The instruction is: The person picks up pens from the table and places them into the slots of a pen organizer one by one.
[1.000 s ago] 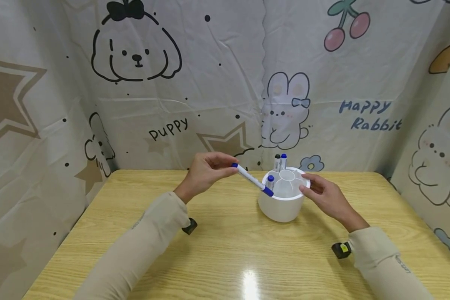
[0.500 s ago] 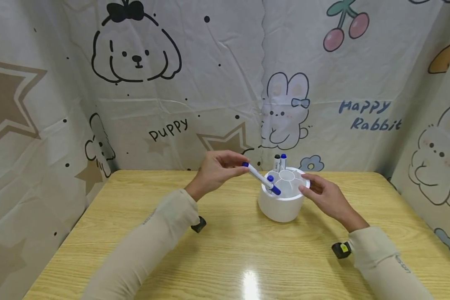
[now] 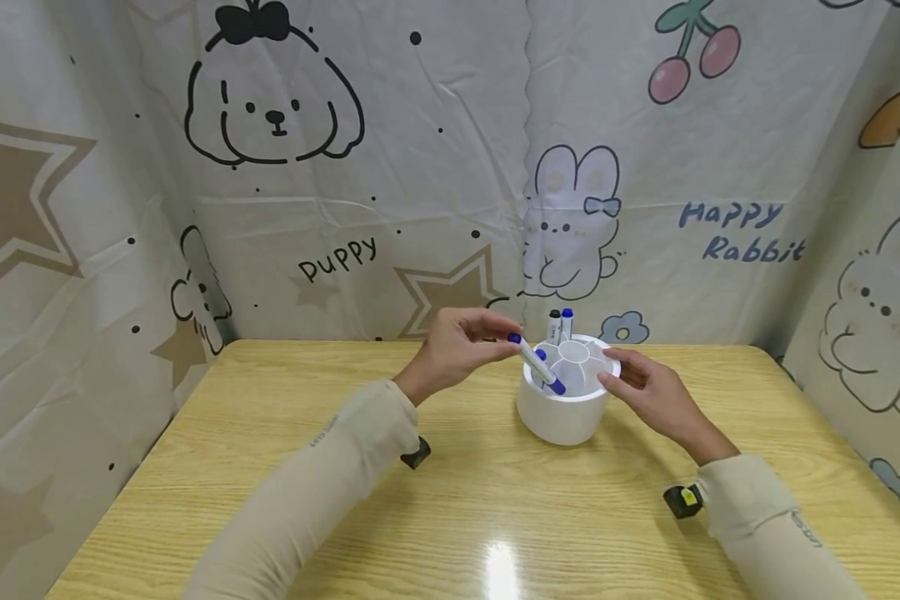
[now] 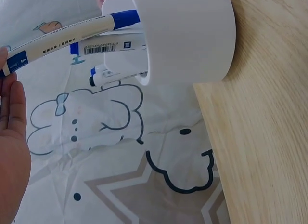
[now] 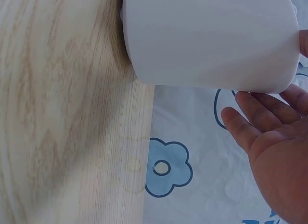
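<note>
My left hand [image 3: 457, 352] pinches a white whiteboard marker [image 3: 534, 361] by one blue end. The marker slants down to the right, its blue cap [image 4: 125, 19] inside the mouth of a round white pen holder [image 3: 562, 421]. My right hand [image 3: 656, 398] grips the holder's right rim with thumb and fingers; in the right wrist view its fingertips [image 5: 246, 99] lie along the wall. Dividers split the holder into compartments around a central ring. A blue-topped marker [image 3: 541, 356] stands at the left, partly behind the held one; a black-topped marker [image 3: 554, 327] and another blue-topped marker [image 3: 567, 322] stand at the back.
The holder stands on a wood-grain table [image 3: 450, 517] near its back edge. A printed cloth [image 3: 435, 183] with cartoon animals hangs behind and along both sides. Each wrist carries a small black camera [image 3: 682, 501].
My left hand has moved right with the marker, bringing its lower cap from over the left rim to inside the holder's mouth. My right hand and the holder stay in place.
</note>
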Demonstrator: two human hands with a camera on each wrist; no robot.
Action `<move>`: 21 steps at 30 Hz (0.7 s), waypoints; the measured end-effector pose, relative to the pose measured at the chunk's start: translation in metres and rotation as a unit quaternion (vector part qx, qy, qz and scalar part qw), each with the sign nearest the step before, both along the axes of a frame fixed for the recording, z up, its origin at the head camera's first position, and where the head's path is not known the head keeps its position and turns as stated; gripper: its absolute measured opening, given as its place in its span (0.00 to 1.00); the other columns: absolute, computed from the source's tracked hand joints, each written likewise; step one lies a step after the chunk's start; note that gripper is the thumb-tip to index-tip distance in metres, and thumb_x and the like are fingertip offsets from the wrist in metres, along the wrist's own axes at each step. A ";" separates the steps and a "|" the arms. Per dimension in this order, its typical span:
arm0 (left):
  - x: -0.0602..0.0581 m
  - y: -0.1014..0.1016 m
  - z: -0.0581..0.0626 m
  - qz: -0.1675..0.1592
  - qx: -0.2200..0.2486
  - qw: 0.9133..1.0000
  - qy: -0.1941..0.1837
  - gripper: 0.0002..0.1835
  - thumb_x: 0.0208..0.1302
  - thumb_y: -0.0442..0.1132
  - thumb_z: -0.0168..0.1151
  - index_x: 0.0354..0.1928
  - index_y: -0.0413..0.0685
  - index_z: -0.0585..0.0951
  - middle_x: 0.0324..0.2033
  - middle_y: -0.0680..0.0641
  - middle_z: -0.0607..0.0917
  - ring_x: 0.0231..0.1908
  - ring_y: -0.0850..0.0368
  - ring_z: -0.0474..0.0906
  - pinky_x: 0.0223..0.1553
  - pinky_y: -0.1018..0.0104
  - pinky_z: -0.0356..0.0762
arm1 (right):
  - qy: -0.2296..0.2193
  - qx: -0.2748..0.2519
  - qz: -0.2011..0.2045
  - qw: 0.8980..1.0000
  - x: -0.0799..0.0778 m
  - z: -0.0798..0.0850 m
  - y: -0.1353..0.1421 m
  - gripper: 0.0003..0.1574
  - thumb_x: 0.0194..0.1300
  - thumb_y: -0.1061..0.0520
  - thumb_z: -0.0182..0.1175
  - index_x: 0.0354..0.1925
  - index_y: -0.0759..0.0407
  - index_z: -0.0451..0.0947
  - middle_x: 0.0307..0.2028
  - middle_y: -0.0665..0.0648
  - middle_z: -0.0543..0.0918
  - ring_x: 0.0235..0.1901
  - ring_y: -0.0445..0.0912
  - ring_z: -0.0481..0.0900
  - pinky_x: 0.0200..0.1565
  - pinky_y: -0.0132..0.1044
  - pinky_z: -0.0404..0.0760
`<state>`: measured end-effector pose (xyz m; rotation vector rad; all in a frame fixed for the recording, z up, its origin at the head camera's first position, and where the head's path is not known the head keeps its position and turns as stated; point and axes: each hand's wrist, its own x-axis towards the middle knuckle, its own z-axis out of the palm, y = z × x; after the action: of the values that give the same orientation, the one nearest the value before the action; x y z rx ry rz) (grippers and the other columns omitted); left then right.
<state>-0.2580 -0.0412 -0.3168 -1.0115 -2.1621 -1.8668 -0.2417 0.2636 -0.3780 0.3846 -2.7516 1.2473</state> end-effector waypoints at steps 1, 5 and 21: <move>0.000 0.001 -0.001 -0.002 -0.001 1.000 -0.002 0.11 0.57 0.25 0.72 0.42 0.32 0.86 0.40 0.40 0.89 0.38 0.55 0.85 0.42 0.60 0.86 | 0.000 0.000 0.000 1.000 0.000 0.000 0.000 0.38 0.74 0.46 0.58 0.68 0.71 0.66 0.66 0.75 0.69 0.62 0.68 0.72 0.59 0.57 0.75; -0.001 0.006 -0.003 -0.008 0.000 1.000 -0.012 0.10 0.57 0.25 0.72 0.42 0.32 0.86 0.40 0.41 0.88 0.40 0.55 0.85 0.44 0.60 0.85 | -0.002 0.002 -0.001 1.000 0.002 0.001 0.000 0.37 0.75 0.46 0.58 0.68 0.70 0.66 0.65 0.75 0.69 0.62 0.68 0.72 0.59 0.57 0.75; -0.002 0.014 -0.008 -0.019 -0.028 0.999 -0.020 0.11 0.58 0.27 0.72 0.43 0.34 0.86 0.41 0.42 0.88 0.44 0.44 0.84 0.48 0.64 0.83 | -0.003 -0.002 0.001 1.000 0.003 0.002 -0.002 0.37 0.75 0.46 0.58 0.68 0.70 0.66 0.66 0.75 0.69 0.62 0.68 0.72 0.59 0.57 0.75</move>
<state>-0.2598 -0.0273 -0.3253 -1.0403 -2.2460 -1.8674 -0.2383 0.2613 -0.3758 0.3853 -2.7533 1.2576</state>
